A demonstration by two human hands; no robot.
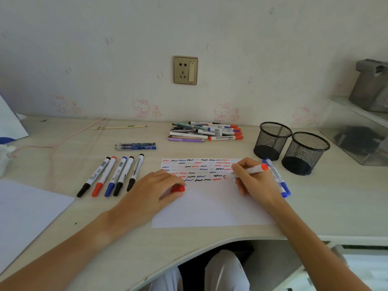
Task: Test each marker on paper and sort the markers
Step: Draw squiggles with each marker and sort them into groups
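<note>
Right hand (pixel 251 178) writing — red marker (pixel 249 170) on paper (pixel 210 208).

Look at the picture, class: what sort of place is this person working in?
Probably a home desk in a bedroom or study: cartoon cat wallpaper, a wall socket above the desk, and two mesh pen pots.

Five capped markers (pixel 113 175) lie in a row; two mesh cups (pixel 290 148) stand together.
</note>
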